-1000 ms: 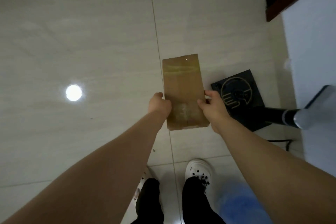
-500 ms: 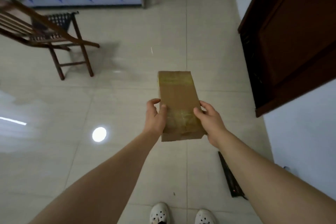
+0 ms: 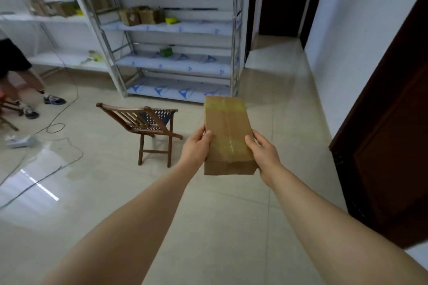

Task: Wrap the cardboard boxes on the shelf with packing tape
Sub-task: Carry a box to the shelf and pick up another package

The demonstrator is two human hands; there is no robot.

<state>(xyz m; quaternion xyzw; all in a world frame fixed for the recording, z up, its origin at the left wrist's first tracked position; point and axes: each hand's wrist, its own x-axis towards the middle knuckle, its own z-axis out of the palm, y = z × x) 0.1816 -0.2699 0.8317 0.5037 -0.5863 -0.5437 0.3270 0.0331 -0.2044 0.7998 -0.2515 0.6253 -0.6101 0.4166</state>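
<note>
The box (image 3: pixel 228 136) is held at frame centre, above the floor (image 3: pixel 208 227), long axis pointing away, with tape bands across its top. The left hand (image 3: pixel 195 148) grips its left edge, the right hand (image 3: pixel 264 152) its right edge, thumbs on top, fingers curled beneath. The shelf (image 3: pixel 176 28), upper centre, holds other boxes (image 3: pixel 141 16). A chair (image 3: pixel 148 122) stands left of centre.

Body in shot: two forearms, bare all the way to the bottom frame edge. Left hand (image 3: pixel 195 148) and right hand (image 3: pixel 264 155) are bare too. Only skin is visible.
</note>
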